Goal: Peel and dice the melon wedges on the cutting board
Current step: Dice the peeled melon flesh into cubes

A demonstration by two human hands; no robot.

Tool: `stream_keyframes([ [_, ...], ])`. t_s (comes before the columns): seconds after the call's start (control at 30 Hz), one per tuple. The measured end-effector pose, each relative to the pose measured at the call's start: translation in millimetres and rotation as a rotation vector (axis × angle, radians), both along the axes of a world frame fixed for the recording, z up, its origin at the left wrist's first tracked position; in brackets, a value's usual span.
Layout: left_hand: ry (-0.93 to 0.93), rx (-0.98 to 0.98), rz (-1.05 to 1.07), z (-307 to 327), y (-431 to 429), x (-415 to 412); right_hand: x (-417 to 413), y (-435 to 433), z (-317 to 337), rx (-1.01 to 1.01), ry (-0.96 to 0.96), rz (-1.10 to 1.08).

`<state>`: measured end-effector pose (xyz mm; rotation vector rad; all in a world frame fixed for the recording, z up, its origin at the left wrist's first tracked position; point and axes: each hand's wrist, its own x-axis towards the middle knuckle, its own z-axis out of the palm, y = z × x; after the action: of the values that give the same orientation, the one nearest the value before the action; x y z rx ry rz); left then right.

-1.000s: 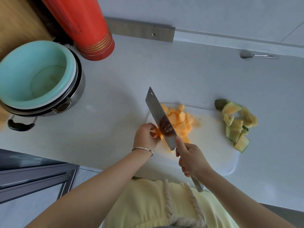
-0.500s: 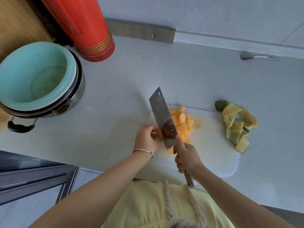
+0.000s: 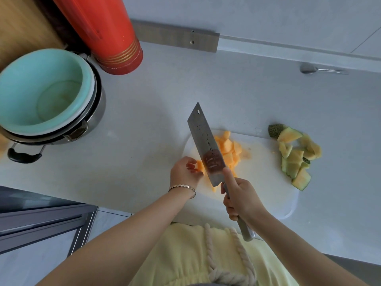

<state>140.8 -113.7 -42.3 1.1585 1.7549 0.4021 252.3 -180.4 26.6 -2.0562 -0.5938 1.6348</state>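
Note:
A white cutting board (image 3: pixel 266 178) lies on the counter in front of me. Orange diced melon pieces (image 3: pixel 229 150) are piled at its far left. My right hand (image 3: pixel 241 198) grips the handle of a cleaver (image 3: pixel 206 145), forefinger along the blade, which stands edge-down beside the pile. My left hand (image 3: pixel 184 172) holds a small orange melon piece (image 3: pixel 200 167) against the left face of the blade. A heap of green-and-yellow melon peels (image 3: pixel 294 155) sits at the board's right edge.
A metal pot with a black handle (image 3: pixel 90 120) holds a mint-green bowl (image 3: pixel 43 89) at the left. A red cylinder (image 3: pixel 111 36) stands behind it. A metal spoon (image 3: pixel 309 69) lies by the far wall. The counter's front edge runs just under my arms.
The cleaver has shifted slightly right and its tip has lifted. My left hand has slid back a little, still on the melon piece.

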Motion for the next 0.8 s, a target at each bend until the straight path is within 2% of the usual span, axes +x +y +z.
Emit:
stream_keyframes([
  [0.3, 0.025, -0.089, 0.031, 4.9, -1.8, 5.9, -2.0, -1.3, -2.4, -0.024, -0.015, 0.010],
  [0.8, 0.052, -0.064, 0.022, 1.1, -1.0, 7.0, -0.1, -1.6, -4.7, -0.045, -0.043, 0.025],
])
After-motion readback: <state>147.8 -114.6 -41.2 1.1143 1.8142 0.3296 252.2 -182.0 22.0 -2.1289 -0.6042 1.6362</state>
